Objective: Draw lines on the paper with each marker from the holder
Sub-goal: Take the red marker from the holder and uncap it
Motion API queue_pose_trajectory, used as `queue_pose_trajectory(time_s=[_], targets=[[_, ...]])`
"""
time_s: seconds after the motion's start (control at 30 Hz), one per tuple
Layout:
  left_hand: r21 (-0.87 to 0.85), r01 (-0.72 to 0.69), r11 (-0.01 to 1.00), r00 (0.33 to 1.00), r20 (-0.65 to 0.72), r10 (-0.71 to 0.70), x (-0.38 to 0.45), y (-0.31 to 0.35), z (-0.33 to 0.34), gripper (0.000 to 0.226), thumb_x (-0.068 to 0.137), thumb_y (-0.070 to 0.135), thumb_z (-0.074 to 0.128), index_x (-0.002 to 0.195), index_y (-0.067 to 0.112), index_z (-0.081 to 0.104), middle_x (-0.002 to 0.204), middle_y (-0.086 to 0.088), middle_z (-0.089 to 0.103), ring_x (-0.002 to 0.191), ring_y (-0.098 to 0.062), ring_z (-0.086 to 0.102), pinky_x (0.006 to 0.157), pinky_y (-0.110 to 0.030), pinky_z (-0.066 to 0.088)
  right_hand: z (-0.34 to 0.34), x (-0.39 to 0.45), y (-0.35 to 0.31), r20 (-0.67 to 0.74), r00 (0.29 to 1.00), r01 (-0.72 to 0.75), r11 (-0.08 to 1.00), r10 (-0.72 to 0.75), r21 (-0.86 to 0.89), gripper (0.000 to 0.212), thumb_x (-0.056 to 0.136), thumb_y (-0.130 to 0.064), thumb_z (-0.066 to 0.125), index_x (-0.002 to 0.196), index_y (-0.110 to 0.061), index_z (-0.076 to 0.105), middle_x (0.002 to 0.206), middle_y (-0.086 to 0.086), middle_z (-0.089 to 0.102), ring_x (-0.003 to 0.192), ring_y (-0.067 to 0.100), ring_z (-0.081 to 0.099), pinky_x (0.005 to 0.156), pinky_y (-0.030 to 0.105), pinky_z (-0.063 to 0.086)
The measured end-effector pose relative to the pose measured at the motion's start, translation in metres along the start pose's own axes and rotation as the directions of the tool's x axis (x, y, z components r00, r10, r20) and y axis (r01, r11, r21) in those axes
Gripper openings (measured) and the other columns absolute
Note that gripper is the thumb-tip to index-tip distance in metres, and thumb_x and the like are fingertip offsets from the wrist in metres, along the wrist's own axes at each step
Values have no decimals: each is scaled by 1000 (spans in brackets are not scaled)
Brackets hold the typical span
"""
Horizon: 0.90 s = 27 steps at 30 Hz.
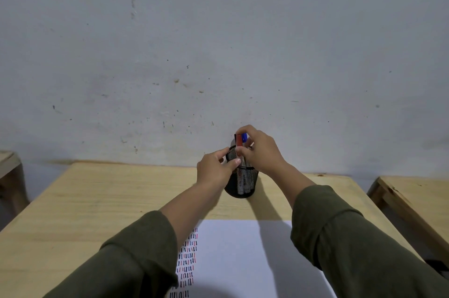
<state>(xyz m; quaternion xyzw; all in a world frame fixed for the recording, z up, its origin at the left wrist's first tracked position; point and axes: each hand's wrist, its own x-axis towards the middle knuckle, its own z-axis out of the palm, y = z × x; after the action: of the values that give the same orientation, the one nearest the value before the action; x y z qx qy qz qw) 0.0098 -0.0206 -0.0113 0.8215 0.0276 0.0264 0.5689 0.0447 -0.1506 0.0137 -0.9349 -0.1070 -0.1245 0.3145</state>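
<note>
Holder (240, 182): black mesh cup, upright on the table (97, 200), near its far edge, just beyond the paper.
Markers: several stand in the holder; a red cap (239, 140) and a blue cap (244, 137) rise above the rim, with a dark cap just behind the red one. White barrels show through the mesh.
Right hand (261, 152): above the holder, fingers curled down around the marker tops. Fingertips pinch the red-capped marker near its cap; the blue cap sits close under the same fingers, and whether it is touched cannot be told.
Left hand (215, 170): at the holder's left side, thumb and fingers closed on the rim, thumb tip lying over the near edge.
Paper (243, 261): white sheet on the table, nearest the person, between the two forearms. Rows of short black, red and blue strokes run down its left margin; the rest of the visible sheet is blank, part shadowed by the right arm.
Sleeves: dark olive, pushed up to mid-forearm on both arms.
Wall (218, 42): pale, scuffed and speckled, right behind the table.
Other furniture: wooden pieces at the left and right frame edges, apart from the table.
</note>
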Motion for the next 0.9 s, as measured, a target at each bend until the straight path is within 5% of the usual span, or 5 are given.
queue_pose_trajectory(time_s=[0.13,0.3,0.5,0.7,0.9], targets=[[4,6,1000,999,-33,-6,-3,-1,0,51,80,33,69,129,22,57,131,-5,59,120,-17,55,85,-17,36,-5,-9,0,6,999,-32,990,31,134,29,85,-17,66,108,-24,51,84,6,68,78,21,62,61,22,44],[-9,-10,1000,999,-36,10,-7,7,-4,43,84,34,64,125,21,60,130,-6,59,119,-17,54,83,-18,35,-19,-17,-11,-98,993,-24,943,60,332,46,86,-6,62,123,-26,42,97,7,67,81,16,66,63,15,44],[-71,-186,980,972,-157,173,-15,44,-22,34,87,36,59,118,23,64,120,3,66,112,-12,58,97,-27,43,-50,-22,-40,-246,969,110,886,4,451,44,87,-9,62,121,-26,38,96,-4,73,88,13,67,72,9,45],[-122,-361,925,924,-179,337,-40,81,-42,31,89,28,58,120,24,62,101,16,63,93,-3,57,77,-6,39,-64,-47,-70,-174,980,162,901,-99,402,38,88,-14,62,115,-29,39,94,-7,73,81,-2,62,67,7,43],[-235,-309,922,945,-182,270,-74,71,-56,13,86,20,62,97,24,68,88,6,67,79,-1,60,65,-1,41,-62,-87,-84,-87,993,109,906,-81,410,29,85,-24,67,108,-26,49,92,-3,74,80,5,64,68,13,43]])
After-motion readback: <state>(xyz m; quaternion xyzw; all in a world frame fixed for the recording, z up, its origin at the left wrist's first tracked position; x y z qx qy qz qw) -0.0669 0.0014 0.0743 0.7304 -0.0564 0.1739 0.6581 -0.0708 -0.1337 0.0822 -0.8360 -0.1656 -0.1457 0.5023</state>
